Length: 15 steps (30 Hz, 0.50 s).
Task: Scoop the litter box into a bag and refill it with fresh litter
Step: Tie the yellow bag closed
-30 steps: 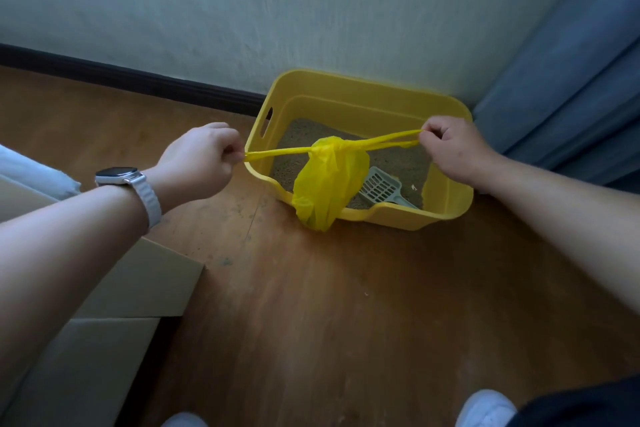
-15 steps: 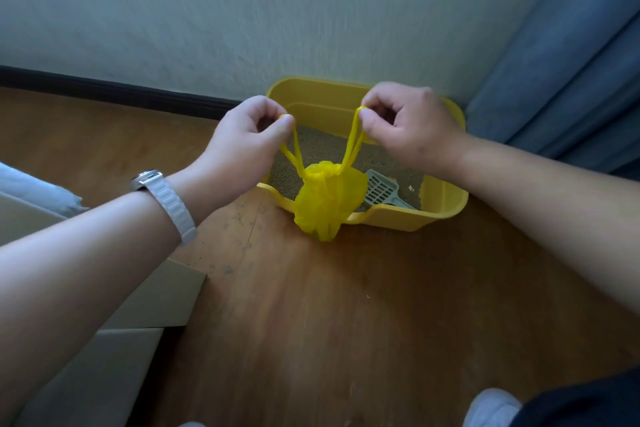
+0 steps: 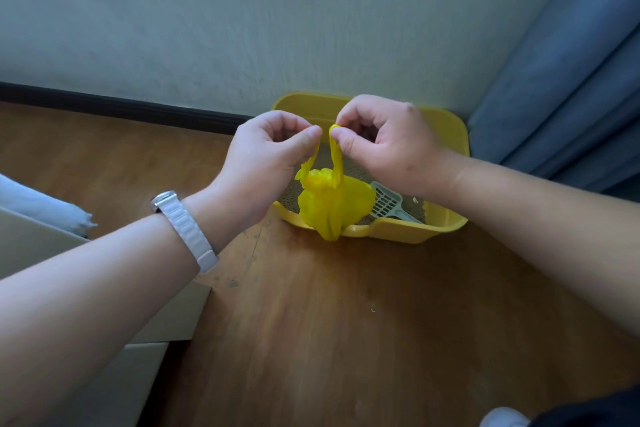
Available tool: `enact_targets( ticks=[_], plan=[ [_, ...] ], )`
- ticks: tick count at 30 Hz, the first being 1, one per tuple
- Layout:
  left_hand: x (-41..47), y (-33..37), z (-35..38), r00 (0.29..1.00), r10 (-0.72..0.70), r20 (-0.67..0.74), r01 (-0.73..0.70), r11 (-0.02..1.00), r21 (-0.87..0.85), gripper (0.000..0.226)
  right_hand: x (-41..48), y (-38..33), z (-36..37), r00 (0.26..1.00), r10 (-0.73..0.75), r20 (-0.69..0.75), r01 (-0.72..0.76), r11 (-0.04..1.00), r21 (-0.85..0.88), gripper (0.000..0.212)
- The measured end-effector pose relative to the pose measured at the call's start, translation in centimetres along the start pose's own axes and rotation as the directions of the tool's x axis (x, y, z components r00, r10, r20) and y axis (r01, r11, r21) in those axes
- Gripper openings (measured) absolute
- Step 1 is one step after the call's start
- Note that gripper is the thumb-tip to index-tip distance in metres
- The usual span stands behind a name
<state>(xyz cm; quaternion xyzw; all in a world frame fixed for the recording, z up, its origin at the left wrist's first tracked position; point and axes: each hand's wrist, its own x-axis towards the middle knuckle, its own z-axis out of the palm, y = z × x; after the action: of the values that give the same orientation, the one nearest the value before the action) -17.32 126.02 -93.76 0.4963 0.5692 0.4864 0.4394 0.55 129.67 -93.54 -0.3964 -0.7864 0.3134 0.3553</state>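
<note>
Left hand (image 3: 266, 163) and right hand (image 3: 388, 146) are raised side by side above the yellow litter box (image 3: 450, 135), fingertips almost touching. Each hand pinches one twisted handle strip of the yellow plastic bag (image 3: 332, 204) between thumb and curled fingers: the left handle strip (image 3: 311, 159) runs down at a slant and the right handle strip (image 3: 335, 156) runs nearly vertical. Both strips meet at a knot on top of the bag. The bag hangs bunched below the hands and, in this view, overlaps the near rim of the litter box – whether its bottom touches the rim or the floor cannot be told. Inside the box, grey-brown litter (image 3: 289, 199) covers the bottom, and a pale slotted scoop (image 3: 386, 206) lies on it just right of the bag. The box stands on the wooden floor (image 3: 346, 322) in the corner between the wall (image 3: 242, 28) and a blue curtain (image 3: 571, 97). A white watch strap (image 3: 188, 230) circles the left wrist – beneath that forearm sits a cardboard box (image 3: 173, 319)
</note>
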Motion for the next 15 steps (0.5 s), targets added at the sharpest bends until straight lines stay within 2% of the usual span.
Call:
enact_targets(
  ticks=[4,10,15],
  plan=[
    [0.1,0.2,0.9,0.997,-0.036,0.067,0.041,0.995,-0.088,0.008,0.2,0.4,0.2,1.0,0.01,-0.006,-0.009,1.0,0.028,0.013],
    [0.2,-0.3,0.9,0.982,0.051,0.184,-0.032,0.994,-0.107,0.017,0.3,0.8,0.3,0.999,0.044,-0.026,-0.041,0.993,0.114,0.012],
    [0.5,-0.7,1.8,0.993,0.083,0.081,-0.087,0.995,0.045,0.015,0.5,1.4,0.5,0.998,0.056,-0.017,-0.054,0.991,0.126,0.009]
  ],
)
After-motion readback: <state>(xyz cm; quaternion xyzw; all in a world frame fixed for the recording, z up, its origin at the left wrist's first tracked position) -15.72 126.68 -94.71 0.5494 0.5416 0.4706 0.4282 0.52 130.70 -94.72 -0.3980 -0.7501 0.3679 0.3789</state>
